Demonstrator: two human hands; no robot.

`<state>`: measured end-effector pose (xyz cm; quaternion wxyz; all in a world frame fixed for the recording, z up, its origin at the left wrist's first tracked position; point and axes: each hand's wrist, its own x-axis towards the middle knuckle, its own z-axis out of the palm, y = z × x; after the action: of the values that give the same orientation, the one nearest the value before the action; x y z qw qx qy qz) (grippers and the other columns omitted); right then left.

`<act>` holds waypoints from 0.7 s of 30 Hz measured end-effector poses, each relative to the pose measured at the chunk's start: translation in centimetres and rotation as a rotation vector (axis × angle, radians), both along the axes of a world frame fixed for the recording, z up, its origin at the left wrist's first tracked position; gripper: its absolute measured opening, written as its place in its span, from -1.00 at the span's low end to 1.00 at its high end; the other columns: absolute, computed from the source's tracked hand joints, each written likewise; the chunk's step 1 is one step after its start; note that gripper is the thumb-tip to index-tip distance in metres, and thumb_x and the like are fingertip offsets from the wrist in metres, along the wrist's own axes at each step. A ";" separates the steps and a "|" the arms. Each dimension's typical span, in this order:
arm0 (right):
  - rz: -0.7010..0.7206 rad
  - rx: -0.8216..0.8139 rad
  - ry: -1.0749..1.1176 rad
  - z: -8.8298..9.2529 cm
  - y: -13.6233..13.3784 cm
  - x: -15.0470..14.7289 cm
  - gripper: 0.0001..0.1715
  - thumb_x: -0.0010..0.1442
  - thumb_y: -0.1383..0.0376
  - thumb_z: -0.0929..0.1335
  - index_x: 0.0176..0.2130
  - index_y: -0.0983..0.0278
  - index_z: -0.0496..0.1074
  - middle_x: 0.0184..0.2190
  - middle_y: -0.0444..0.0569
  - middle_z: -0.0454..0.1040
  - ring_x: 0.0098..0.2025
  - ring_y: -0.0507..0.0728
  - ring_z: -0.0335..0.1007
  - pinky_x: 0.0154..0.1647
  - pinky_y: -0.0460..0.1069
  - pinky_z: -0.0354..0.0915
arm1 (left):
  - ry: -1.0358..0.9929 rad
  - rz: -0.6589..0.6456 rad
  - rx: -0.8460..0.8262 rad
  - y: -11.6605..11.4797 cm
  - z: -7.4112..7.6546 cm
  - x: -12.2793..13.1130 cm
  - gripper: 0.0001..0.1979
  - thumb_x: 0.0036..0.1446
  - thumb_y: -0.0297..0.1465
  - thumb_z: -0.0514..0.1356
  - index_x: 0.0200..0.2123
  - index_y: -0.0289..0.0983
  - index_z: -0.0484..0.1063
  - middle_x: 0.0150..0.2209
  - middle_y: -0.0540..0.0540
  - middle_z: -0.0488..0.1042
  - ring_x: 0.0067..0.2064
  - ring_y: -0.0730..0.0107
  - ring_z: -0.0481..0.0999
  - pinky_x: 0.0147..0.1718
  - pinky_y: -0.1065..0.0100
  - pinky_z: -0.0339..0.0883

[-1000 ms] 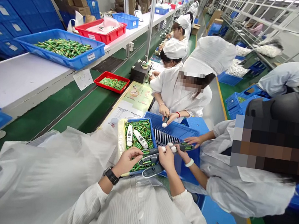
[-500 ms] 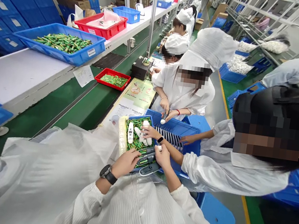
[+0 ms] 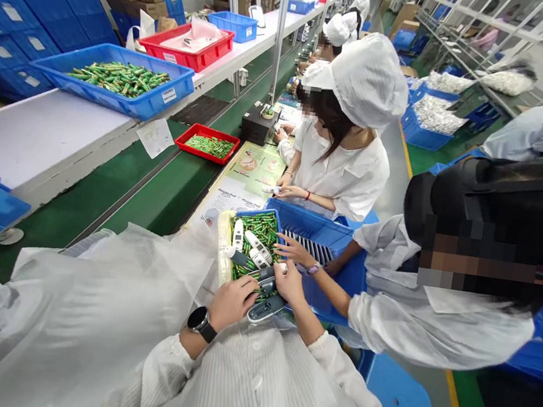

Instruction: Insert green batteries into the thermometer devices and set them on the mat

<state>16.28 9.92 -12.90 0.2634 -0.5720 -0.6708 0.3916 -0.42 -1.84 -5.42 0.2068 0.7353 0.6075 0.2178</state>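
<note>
My left hand (image 3: pixel 233 301), with a black watch on its wrist, is closed over green batteries at the near edge of a small blue bin (image 3: pixel 276 216). My right hand (image 3: pixel 289 282) is closed on a grey and white hand-held device (image 3: pixel 266 297) that lies open just in front of me. The bin holds many green batteries (image 3: pixel 261 226) and two or three white devices (image 3: pixel 254 248). From the right, a co-worker's hand (image 3: pixel 292 249) reaches in over those white devices.
A large blue crate (image 3: pixel 318 230) with dark ribbed parts sits right of the bin. Crumpled clear plastic (image 3: pixel 99 314) covers the bench at my left. A red tray (image 3: pixel 207 145) lies on the green belt; a blue tray (image 3: pixel 117 82) sits on the shelf. Co-workers line the right side.
The co-worker's hand has settled over the white devices in the bin. My hands have drawn closer together around the device. The nearest seated person ahead has bent their head down.
</note>
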 end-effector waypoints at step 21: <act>0.030 -0.025 -0.189 1.6 0.7 -0.7 -0.76 0.29 0.11 0.28 -0.30 0.23 0.27 -0.48 -0.08 0.44 -0.41 0.10 0.38 -0.41 -0.11 0.06 | -0.391 0.233 -0.182 1.5 -2.8 0.2 -0.66 0.23 -0.17 0.18 -0.09 -0.25 0.58 -0.09 -0.12 0.64 -0.10 0.17 0.60 -0.07 0.22 0.43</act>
<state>15.54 10.61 -11.29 0.1859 -0.5995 -0.6962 0.3483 -0.26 -0.31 -8.23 0.3594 0.5824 0.6538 0.3227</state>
